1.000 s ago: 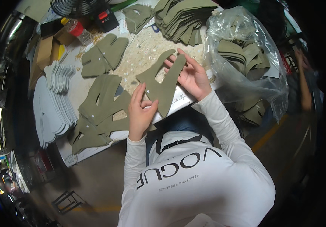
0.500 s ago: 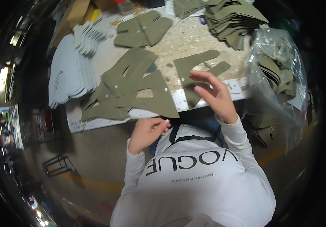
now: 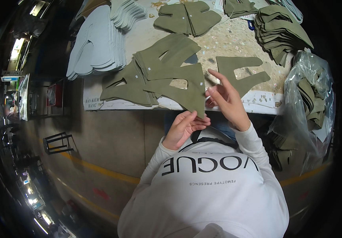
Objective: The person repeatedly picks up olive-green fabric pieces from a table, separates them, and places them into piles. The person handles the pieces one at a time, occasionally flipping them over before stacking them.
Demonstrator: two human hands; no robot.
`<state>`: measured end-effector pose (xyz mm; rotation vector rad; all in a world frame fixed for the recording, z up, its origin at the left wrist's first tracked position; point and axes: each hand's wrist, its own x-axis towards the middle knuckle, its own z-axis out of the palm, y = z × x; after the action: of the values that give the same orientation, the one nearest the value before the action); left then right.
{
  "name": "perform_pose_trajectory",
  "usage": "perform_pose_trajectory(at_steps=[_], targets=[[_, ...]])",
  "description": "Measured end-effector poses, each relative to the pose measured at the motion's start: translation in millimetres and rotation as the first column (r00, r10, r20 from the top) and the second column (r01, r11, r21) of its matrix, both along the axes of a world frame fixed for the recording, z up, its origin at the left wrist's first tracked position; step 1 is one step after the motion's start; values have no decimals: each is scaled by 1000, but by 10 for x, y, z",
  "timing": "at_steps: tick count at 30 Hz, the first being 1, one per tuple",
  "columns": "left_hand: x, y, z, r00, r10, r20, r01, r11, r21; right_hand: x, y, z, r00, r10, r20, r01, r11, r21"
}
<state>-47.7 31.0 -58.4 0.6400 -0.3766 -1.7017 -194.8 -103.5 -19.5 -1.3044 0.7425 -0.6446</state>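
My left hand (image 3: 184, 127) pinches the lower corner of an olive-green cut fabric piece (image 3: 186, 89) that hangs over the table's front edge. My right hand (image 3: 226, 99) is just to its right, fingers curled, with a small white sticker at the fingertips beside that piece's edge. Another olive piece (image 3: 242, 73) lies flat on the table behind my right hand. More olive pieces overlap in a loose pile (image 3: 155, 67) to the left of the held one.
A stack of grey foam shapes (image 3: 95, 43) sits at the table's left. Olive stacks (image 3: 282, 29) stand at the back right. A clear plastic bag (image 3: 310, 95) of olive pieces hangs at the right. A black stool (image 3: 57, 142) stands on the floor.
The view has shifted so the table sits higher. My left hand rose from below the table edge and took the fabric's lower corner; my right hand moved left, toward that piece.
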Motion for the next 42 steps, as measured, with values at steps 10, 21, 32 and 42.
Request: perform_pose_trajectory(at_steps=[10, 21, 32, 42], targets=[[153, -447, 294, 943, 331, -46, -329, 943, 49, -106, -59, 102, 990, 96, 98, -100, 994, 35], [420, -746, 430, 859, 509, 56, -497, 855, -145, -169, -80, -83, 996, -68, -58, 51, 963, -263], [40, -298, 413, -219, 513, 830, 258, 851, -457, -679, 93, 219, 862, -199, -466, -229, 667, -709], [-180, -349, 118, -170, 628, 759, 270, 771, -577, -678, 176, -46, 893, -308, -328, -89, 594, -800]])
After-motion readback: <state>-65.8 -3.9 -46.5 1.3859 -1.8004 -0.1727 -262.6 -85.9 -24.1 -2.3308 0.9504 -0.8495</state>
